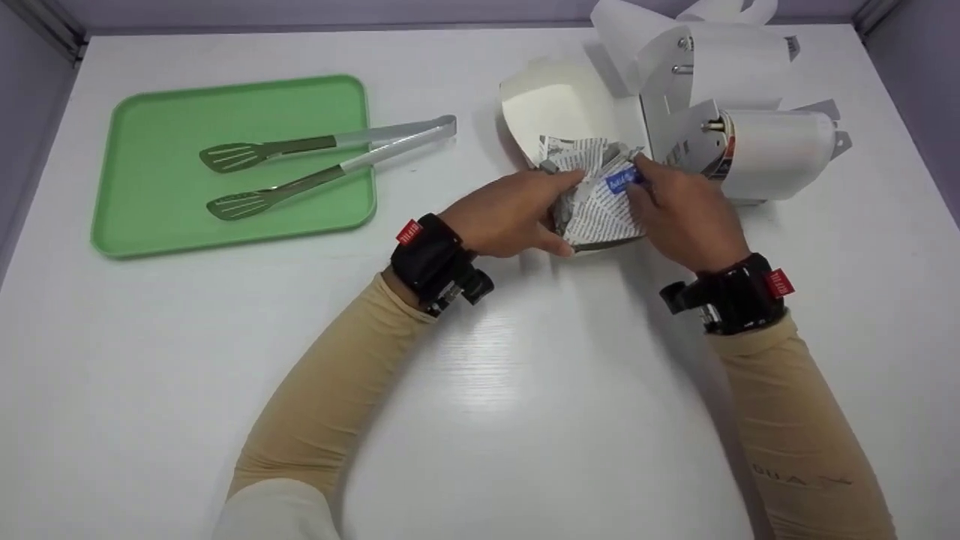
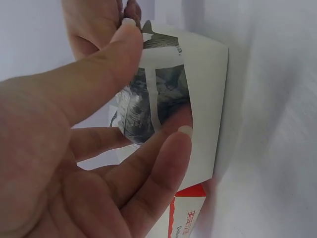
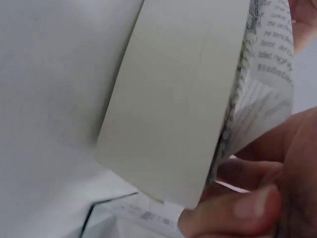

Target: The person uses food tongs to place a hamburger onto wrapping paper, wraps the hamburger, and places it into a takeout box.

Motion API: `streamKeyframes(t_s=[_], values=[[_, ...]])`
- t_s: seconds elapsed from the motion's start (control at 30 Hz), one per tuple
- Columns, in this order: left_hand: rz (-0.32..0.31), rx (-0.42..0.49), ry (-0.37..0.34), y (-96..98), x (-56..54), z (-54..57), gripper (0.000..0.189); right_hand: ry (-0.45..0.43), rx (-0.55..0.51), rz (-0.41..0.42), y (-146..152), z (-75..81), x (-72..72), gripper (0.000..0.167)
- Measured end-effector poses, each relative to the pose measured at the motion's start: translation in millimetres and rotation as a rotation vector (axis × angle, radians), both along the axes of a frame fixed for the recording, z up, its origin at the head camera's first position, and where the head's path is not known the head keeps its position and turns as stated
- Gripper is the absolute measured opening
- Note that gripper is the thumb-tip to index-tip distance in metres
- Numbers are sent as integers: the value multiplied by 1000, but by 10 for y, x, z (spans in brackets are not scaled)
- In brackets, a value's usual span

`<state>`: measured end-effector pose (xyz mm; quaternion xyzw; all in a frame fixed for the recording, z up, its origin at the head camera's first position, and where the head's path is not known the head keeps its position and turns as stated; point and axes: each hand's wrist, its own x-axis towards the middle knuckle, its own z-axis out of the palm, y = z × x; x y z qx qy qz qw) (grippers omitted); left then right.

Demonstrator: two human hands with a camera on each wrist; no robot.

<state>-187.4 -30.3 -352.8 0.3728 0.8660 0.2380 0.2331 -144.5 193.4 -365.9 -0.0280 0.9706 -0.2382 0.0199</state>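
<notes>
A bundle wrapped in newsprint-patterned paper [image 1: 600, 210] sits in the near half of an open off-white cardboard clamshell box [image 1: 551, 109]. My left hand [image 1: 506, 214] grips the bundle's left side, thumb along the top and fingers lower down. From the left wrist, the thumb and fingertips show around the wrapped bundle [image 2: 136, 114], right at the box wall [image 2: 208, 94]. My right hand [image 1: 690, 214] pinches the paper's right edge, close to a blue sticker [image 1: 621, 181]. In the right wrist view its fingers are at the corner of the box [image 3: 163, 104]. What the paper wraps is hidden.
A green tray [image 1: 165, 210] lies at the left. Tongs with slotted heads [image 1: 360, 146] lie across it, their handle end past its right edge. Close behind the right hand stands a dispenser with white rolls [image 1: 780, 154]. A red-and-white printed surface [image 2: 190, 213] shows beyond the box.
</notes>
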Motion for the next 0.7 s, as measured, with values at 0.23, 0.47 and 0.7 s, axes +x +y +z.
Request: streamKeyframes(t_s=[0.23, 0.47, 0.7], values=[[12, 24, 60, 16, 10, -10, 88, 64, 94, -8, -14, 16, 26, 50], [100, 32, 166, 68, 46, -76, 74, 47, 57, 33, -6, -11, 5, 50], [174, 26, 287, 89, 73, -186, 70, 20, 47, 49, -34, -1, 18, 63]])
